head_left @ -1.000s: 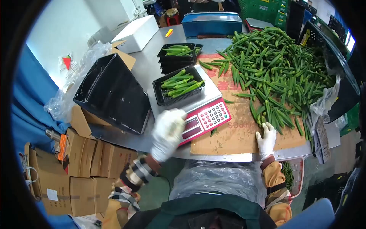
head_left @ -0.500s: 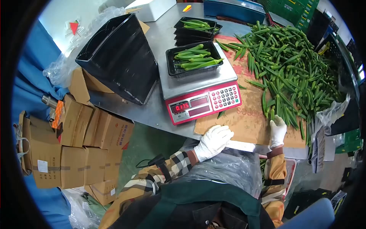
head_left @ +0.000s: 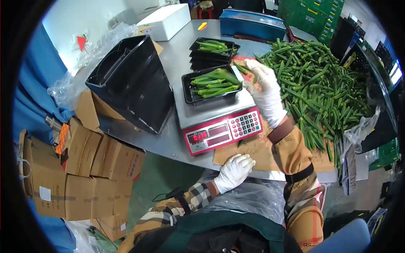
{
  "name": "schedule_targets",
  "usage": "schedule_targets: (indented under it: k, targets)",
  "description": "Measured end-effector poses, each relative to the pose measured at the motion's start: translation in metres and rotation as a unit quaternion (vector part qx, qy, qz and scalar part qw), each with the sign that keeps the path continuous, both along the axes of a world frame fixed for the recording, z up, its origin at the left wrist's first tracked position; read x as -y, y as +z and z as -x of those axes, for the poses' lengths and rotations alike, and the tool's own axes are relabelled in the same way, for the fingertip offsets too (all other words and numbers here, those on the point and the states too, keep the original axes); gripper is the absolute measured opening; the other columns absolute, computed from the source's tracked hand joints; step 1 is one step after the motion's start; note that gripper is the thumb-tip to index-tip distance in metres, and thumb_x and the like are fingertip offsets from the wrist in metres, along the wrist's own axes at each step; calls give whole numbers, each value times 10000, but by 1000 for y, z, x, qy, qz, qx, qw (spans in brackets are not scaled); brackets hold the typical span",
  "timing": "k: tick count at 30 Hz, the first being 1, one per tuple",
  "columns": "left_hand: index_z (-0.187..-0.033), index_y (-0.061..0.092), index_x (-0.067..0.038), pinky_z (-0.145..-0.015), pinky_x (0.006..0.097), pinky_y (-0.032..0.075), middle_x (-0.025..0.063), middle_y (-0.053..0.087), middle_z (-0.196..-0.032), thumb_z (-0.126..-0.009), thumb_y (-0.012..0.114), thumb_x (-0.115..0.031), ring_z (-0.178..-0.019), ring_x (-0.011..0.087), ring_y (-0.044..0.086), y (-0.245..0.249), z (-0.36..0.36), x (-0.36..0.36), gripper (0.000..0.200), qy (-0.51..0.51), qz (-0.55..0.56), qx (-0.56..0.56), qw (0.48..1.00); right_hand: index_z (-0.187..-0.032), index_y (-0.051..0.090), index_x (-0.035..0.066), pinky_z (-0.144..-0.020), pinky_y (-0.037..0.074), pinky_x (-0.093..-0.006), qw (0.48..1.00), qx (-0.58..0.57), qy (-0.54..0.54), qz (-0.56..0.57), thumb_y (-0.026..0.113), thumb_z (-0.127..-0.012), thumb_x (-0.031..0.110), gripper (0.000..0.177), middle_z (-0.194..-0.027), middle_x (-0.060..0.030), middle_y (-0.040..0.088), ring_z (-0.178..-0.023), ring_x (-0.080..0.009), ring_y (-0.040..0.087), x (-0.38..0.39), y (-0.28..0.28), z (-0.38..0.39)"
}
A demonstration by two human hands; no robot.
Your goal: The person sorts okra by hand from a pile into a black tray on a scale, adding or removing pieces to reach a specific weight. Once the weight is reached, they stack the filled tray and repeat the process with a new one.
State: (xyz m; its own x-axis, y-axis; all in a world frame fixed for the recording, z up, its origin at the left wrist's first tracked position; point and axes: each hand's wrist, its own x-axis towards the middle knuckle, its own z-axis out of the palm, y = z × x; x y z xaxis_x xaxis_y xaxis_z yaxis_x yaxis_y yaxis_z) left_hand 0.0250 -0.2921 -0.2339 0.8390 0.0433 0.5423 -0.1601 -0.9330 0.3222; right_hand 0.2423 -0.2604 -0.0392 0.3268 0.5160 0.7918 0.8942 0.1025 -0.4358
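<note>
A black plastic tray [head_left: 195,98] holding several green okra pods [head_left: 215,83] sits on the steel pan of a red-and-white digital scale [head_left: 223,130]. Just right of the tray is my right hand [head_left: 268,90], in a white glove, its fingers and thumb apart with nothing visible between them. One pod at the tray's upper right looks smeared by motion. My left hand [head_left: 234,170], also gloved in white, rests with curled fingers at the table's front edge, by the cardboard sheet [head_left: 265,158]. Nothing shows in its grip.
A large okra heap [head_left: 320,88] covers the table's right side. Behind the scale are stacked black trays [head_left: 211,57], the top one with okra. A tall stack of black trays [head_left: 135,88] leans at the left. Cardboard boxes [head_left: 90,181] stand lower left; a blue box [head_left: 253,25] lies behind.
My right hand has moved from the front of the okra heap up and left to the tray, and an extra pod shows there. My left hand has stayed by the table edge.
</note>
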Motion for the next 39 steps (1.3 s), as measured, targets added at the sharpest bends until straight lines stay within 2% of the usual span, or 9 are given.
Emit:
schedule_targets:
  k: [10, 12, 13, 15, 19, 23, 30, 37, 39]
  targets:
    - [-1018, 718, -19, -869, 345, 555, 106, 717, -1051, -903, 711, 5, -956, 227, 689, 119, 28, -79, 118, 100, 188, 130, 968, -1153, 713, 68, -934, 520, -409, 970, -100, -151, 162, 749, -857, 97, 299, -1085, -137, 708, -1019, -328, 653, 131, -163, 3]
    - [-1128, 639, -14, -862, 293, 526, 70, 683, -1075, -964, 673, -18, -944, 125, 636, 142, 23, -115, 167, 155, 340, 181, 910, -1126, 723, 66, -925, 523, -408, 957, -120, -194, 178, 752, -848, 87, 280, -1070, -130, 717, -1024, -326, 652, 161, -188, 3]
    - [-1274, 590, -11, -881, 320, 525, 106, 647, -1118, -970, 697, -88, -949, 149, 631, 143, 20, -149, 331, 194, 248, 189, 930, -1137, 713, 70, -938, 516, -408, 953, -116, -212, 181, 737, -841, 52, 297, -1089, -125, 711, -1038, -332, 644, 173, -197, 2]
    - [-1367, 539, -6, -860, 293, 526, 89, 627, -1087, -982, 696, -169, -933, 139, 619, 154, 9, -188, 447, 326, 264, 159, 894, -1157, 696, 87, -962, 499, -416, 962, -94, -200, 158, 692, -831, -4, 338, -1116, -113, 700, -1066, -333, 626, 181, -202, 5]
    - [-1380, 517, 3, -521, 236, 538, 79, 665, -981, -981, 704, -329, -628, 133, 653, 156, -15, -237, 551, 246, 509, -58, 823, -1123, 699, 93, -939, 498, -422, 961, -63, -222, 155, 665, -810, -29, 337, -1104, -108, 695, -1047, -337, 618, 176, -202, 7]
    - [-1250, 594, 23, -507, 282, 595, 118, 679, -1068, -984, 595, -120, -678, 213, 703, 138, -43, -271, 301, 228, 579, -129, 772, -1097, 710, 90, -923, 502, -421, 962, -86, -220, 139, 669, -803, -27, 319, -1086, -105, 696, -1032, -332, 623, 177, -203, 6]
    - [-1067, 627, 58, -507, 330, 614, 127, 663, -932, -917, 597, -61, -658, 231, 690, 187, -108, -302, 193, 207, 525, -76, 822, -1079, 718, 86, -904, 505, -413, 960, -102, -223, 136, 675, -793, -28, 311, -1067, -98, 698, -1020, -325, 626, 177, -199, 5]
    - [-993, 642, -32, -464, 412, 604, 166, 654, -839, -886, 682, -80, -592, 314, 684, 199, -204, -407, 124, 310, 572, 0, 759, -1031, 708, 83, -905, 507, -412, 960, -98, -221, 144, 661, -789, -44, 277, -1046, -95, 701, -1017, -323, 635, 176, -195, 4]
    - [-980, 667, -17, -485, 463, 587, 195, 664, -845, -899, 667, -102, -594, 344, 682, 152, -212, -502, 118, 221, 211, -65, 950, -1031, 709, 83, -905, 506, -415, 960, -99, -220, 143, 664, -785, -41, 279, -1043, -95, 701, -1014, -325, 634, 176, -192, 4]
